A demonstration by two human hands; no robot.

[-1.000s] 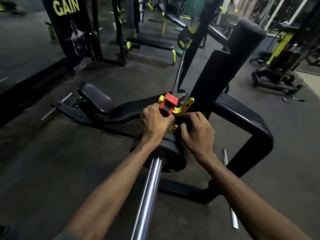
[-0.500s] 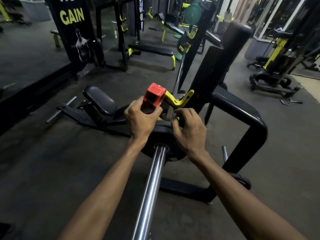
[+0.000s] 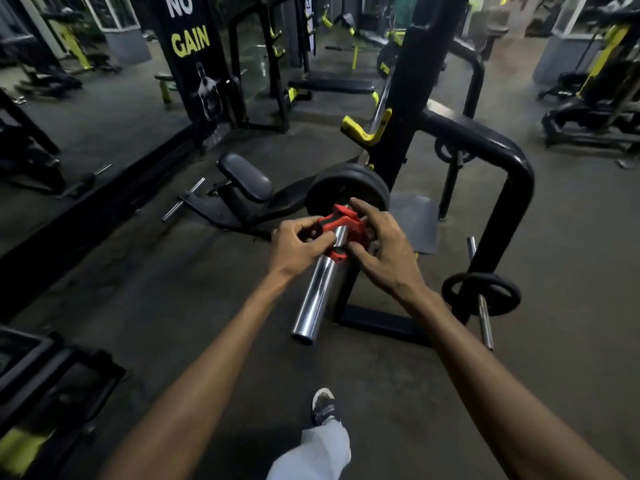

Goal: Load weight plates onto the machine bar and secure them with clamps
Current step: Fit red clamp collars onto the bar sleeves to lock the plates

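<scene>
A chrome bar sleeve (image 3: 317,292) points toward me, its free end near the floor view's middle. Black weight plates (image 3: 348,188) sit on it further up, against the black upright. A red clamp (image 3: 341,225) rings the sleeve a short way in front of the plates. My left hand (image 3: 298,244) pinches the clamp's left side. My right hand (image 3: 384,244) holds its right side, fingers spread over the top. The clamp's lower part is hidden by my fingers.
A black rack frame (image 3: 512,188) curves to the right, with a small plate (image 3: 483,294) on a peg low down. A yellow bar hook (image 3: 367,131) sticks out of the upright. A padded seat (image 3: 244,176) lies left of the plates. My shoe (image 3: 323,407) is below.
The view has pulled back and the sleeve's end now shows. The red clamp, earlier held up above the plates, is now around the sleeve with both hands on it.
</scene>
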